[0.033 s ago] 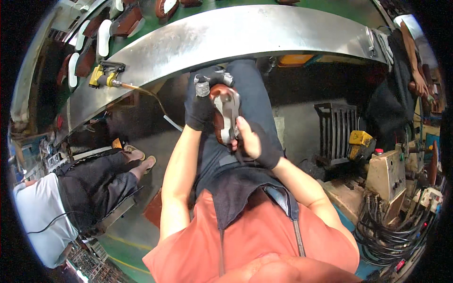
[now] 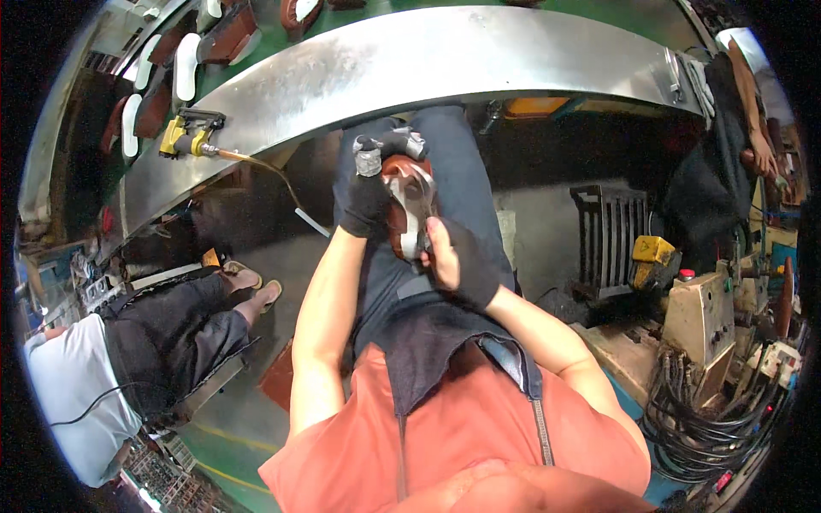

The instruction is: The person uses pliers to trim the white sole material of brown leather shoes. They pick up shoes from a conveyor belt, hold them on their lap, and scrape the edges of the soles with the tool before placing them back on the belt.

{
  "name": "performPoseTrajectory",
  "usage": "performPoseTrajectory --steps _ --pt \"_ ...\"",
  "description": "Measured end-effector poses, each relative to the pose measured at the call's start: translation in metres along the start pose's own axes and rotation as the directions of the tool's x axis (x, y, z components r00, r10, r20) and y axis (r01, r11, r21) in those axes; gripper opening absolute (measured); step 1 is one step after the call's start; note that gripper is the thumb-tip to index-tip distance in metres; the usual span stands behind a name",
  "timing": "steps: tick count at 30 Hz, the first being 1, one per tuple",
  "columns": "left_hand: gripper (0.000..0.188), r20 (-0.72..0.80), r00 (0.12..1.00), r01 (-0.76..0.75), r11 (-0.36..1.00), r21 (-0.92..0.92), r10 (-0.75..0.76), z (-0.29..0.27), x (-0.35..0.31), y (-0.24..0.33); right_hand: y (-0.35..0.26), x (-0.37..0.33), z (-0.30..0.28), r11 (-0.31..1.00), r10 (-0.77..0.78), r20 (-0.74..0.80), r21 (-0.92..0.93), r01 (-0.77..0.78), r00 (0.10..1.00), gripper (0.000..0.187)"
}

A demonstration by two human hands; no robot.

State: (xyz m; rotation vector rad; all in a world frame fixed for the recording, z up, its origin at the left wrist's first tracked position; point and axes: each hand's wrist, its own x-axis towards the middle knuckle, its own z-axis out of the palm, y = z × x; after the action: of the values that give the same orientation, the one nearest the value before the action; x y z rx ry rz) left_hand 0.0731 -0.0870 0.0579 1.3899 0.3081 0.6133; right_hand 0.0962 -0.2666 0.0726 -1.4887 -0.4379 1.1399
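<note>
A brown shoe upper (image 2: 397, 224) with a pale underside lies over my lap, its underside facing up. My left hand (image 2: 369, 184), in a black fingerless glove with silver tape around the fingers, is closed around the shoe's far end and left side. At its near right side my right hand (image 2: 457, 265), also in a black glove, is closed with the thumb on top. A grey, curved, metal-looking piece (image 2: 417, 201) runs over the underside toward my right fingers. Blur hides its exact shape and what my right fingers grip.
A metal ledge (image 2: 410, 56) curves across ahead, bearing a yellow pneumatic gun (image 2: 190, 135) with a hose. Shoes and white soles (image 2: 186, 68) sit beyond. A seated person (image 2: 85, 385) is at left. At right stand a black rack (image 2: 611, 239) and a machine (image 2: 699, 316) with cables.
My right hand has shifted slightly left and turned along the shoe's near end. The grey piece over the underside has changed angle. My left hand keeps its hold on the shoe.
</note>
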Motion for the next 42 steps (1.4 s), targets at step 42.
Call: performPoseTrajectory --steps 42 --pt "0.043 0.054 0.939 0.334 0.862 -0.382 -0.340 0.000 -0.076 -0.002 0.044 -0.057 -0.062 0.736 -0.208 0.406 -0.534 0.416 0.890 0.032"
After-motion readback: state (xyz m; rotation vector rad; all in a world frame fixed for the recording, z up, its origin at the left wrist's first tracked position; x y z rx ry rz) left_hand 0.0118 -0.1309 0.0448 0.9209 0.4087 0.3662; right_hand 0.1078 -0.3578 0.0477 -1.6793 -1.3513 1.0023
